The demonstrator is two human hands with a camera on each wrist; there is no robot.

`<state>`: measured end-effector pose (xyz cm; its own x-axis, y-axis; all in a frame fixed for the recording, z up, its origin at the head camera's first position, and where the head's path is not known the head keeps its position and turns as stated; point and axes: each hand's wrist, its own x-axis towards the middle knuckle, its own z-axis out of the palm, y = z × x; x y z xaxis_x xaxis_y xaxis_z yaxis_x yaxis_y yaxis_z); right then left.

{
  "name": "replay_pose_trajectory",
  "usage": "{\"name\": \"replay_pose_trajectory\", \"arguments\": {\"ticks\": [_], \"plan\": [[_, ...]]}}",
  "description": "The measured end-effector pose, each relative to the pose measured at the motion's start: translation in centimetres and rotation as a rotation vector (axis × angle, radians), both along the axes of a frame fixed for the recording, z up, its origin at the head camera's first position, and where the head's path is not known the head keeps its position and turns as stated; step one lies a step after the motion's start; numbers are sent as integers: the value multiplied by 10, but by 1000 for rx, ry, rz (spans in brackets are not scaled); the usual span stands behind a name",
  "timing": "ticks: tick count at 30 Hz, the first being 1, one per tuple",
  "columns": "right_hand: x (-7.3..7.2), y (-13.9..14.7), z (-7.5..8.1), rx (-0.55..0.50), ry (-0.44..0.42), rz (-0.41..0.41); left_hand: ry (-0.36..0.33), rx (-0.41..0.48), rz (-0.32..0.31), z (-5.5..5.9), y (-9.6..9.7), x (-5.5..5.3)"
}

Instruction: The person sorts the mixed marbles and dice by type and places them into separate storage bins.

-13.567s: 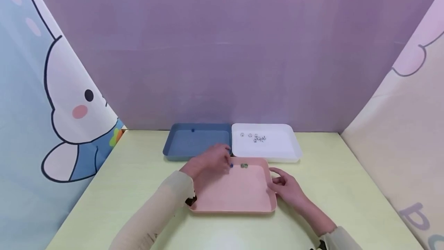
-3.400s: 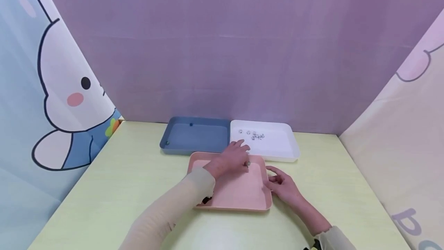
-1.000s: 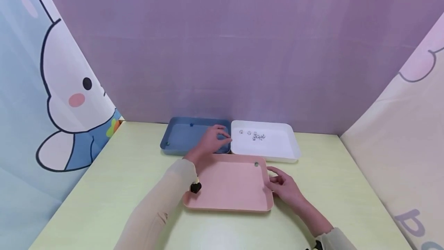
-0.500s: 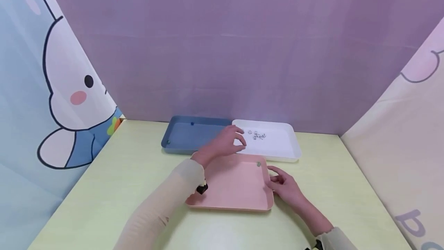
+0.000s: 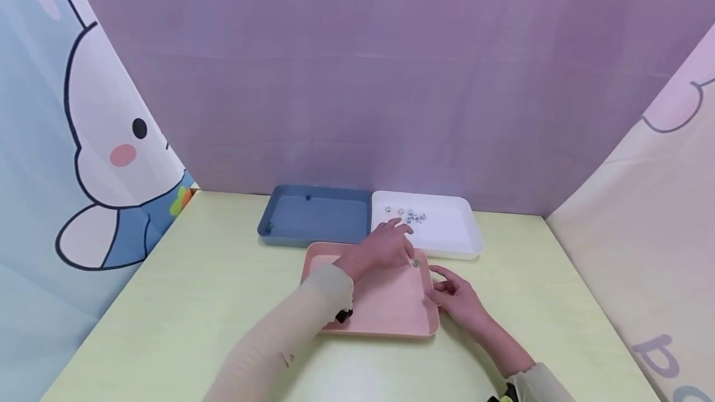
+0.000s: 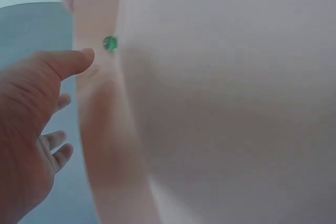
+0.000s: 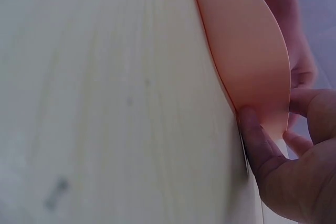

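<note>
My left hand [image 5: 385, 247] reaches over the far right part of the pink tray [image 5: 391, 321], fingers loosely spread. Just beyond its fingertips a green glass marble [image 5: 416, 263] lies near the tray's far right corner. The left wrist view shows that marble [image 6: 109, 43] close to the thumb, with a gap between them. At the tray's right side, my right hand [image 5: 460, 303] holds the rim. In the right wrist view its thumb [image 7: 251, 124] presses the outside of the pink wall [image 7: 252, 51], and a finger meets the rim.
Behind the pink tray stands a blue tray [image 5: 329, 237], with a dark blue marble [image 5: 308, 198] at its far side and two small marbles [image 5: 269, 226] in its near left corner. A white tray [image 5: 447, 250] beside it holds several clear, dark-patterned pieces [image 5: 416, 218].
My left hand has moved right from over the blue tray to beside the green marble. A second small marble now shows in the blue tray's near left corner. The right hand stays put.
</note>
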<state>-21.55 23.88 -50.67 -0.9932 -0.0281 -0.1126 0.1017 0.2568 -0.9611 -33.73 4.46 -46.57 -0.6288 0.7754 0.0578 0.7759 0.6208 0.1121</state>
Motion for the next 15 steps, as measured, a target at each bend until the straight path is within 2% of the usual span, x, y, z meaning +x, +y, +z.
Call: {"name": "replay_pose_trajectory", "arguments": {"ticks": [5, 8, 12, 15], "plan": [[1, 2, -1, -54, -19, 16, -24, -7, -2, -9, 10, 1], [1, 2, -1, -72, -24, 16, -8, 1, -1, -12, 15, 0], [0, 3, -1, -70, -29, 19, 5, 4, 0, -17, 20, -2], [0, 3, -1, -59, -32, 19, -19, 14, -9, -21, 23, -4]]}}
